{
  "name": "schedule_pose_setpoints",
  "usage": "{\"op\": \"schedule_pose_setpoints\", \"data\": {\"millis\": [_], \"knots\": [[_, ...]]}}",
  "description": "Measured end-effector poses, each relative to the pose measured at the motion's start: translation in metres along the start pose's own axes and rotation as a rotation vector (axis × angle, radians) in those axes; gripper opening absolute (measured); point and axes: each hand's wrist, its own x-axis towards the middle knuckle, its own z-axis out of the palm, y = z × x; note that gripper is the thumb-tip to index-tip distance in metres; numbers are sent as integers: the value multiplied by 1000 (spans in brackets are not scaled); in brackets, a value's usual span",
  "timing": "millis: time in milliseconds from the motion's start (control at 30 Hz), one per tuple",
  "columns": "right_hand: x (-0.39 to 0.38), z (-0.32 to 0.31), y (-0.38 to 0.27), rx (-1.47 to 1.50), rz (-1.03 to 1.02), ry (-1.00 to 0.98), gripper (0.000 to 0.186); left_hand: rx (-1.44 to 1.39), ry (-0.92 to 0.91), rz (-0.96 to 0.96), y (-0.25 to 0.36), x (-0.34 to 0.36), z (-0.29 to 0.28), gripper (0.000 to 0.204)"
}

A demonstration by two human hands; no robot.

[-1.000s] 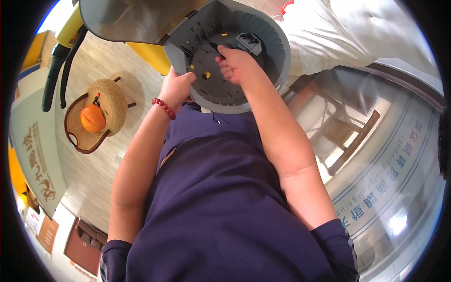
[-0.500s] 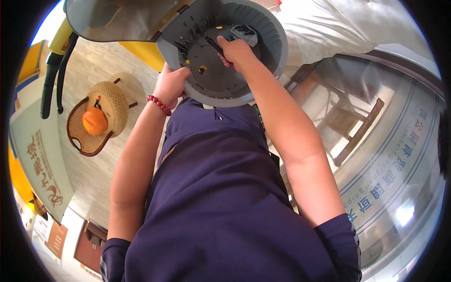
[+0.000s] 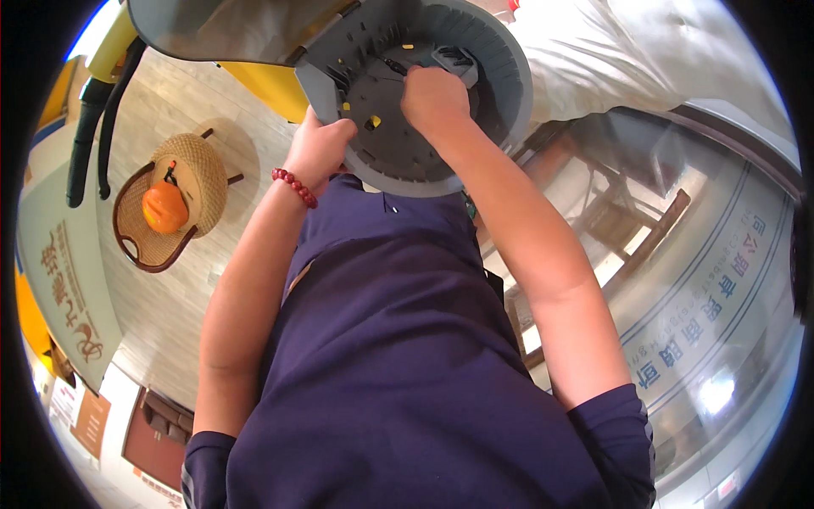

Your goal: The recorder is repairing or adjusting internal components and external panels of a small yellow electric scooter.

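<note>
Inside the grey tub point(image 3: 398, 187), toward its far side, my right hand point(image 3: 437, 102) pinches a slim black tool point(image 3: 394, 65) whose tip reaches beyond my fingers to the left. Half a second ago the thumb and curled fingers showed plainly and more of the shaft was visible; now I have rolled the hand over, so its back faces up and only the front end of the tool sticks out. My left hand point(image 3: 320, 153) stays closed on the near left rim, thumb uppermost, fingers out of sight under it, much as before. Against the floor point(image 3: 161, 339), the tub has slid slightly to the right.

A pale grey bracket point(image 3: 455, 61) sits in the tub just past my right hand. That hand hides the rear of the tool, and my right forearm point(image 3: 500, 195) crosses the near right rim. To the far left, a smoky lid point(image 3: 212, 30) hangs open on its hinges above a yellow panel point(image 3: 267, 89). Farther left, a black handle point(image 3: 80, 161) hangs from a yellow post point(image 3: 112, 51). Nearer, an orange helmet point(image 3: 164, 208) rests on a wicker chair point(image 3: 209, 182). On the right lie a crumpled white sheet point(image 3: 585, 68), far, and a printed glass panel point(image 3: 721, 254), nearer
</note>
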Motion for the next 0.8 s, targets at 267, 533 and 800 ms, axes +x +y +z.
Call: {"op": "schedule_pose_setpoints", "data": {"millis": [267,533,800], "knots": [[-17,30,2,-32,-270,521,15,-5,7,-12,5,-1,0,45],[-15,31,1,-302,-341,518,13,-68,11,-14,6,-6,2,43],[-6,42,18,-1220,-920,879,20,-45,7,-40,5,-6,1,44]]}}
